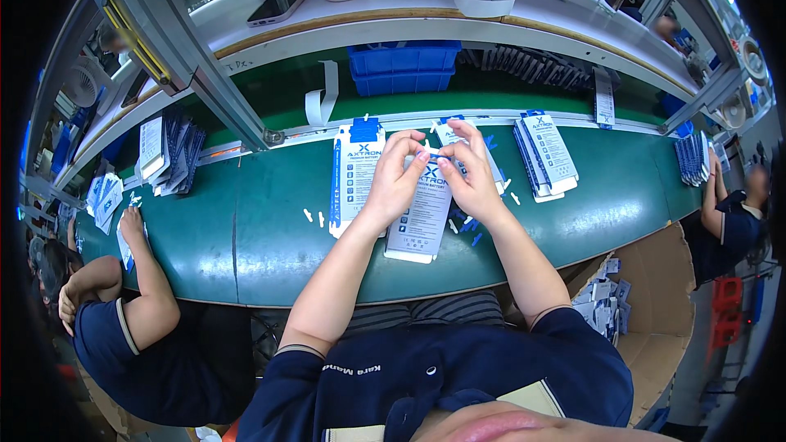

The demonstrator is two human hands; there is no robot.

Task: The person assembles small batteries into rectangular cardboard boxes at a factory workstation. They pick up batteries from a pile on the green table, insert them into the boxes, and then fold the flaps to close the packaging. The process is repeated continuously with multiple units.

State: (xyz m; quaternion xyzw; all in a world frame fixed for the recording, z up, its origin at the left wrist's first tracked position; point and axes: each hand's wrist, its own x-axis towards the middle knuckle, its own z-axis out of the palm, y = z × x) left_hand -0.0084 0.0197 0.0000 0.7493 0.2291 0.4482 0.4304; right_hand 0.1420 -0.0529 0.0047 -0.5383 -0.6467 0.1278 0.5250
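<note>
"Pinching a thin white box [421, 225] by its top, are you?"

"Yes. Your left hand [395, 180] and right hand [472, 184] lean in from the two sides. Both have bent fingers, and each thumb nearly meets a finger on the top flap."

"Where's the box?"

"Right in front of you, above the green table [282, 229]. I can't tell if its bottom touches."

"What's around?"

"One box pile [348, 188] is just left, and another [494, 165] is partly hidden behind your right hand. Little blue scraps [468, 227] lie close by. Your fingers cover the box's top edge."
</note>
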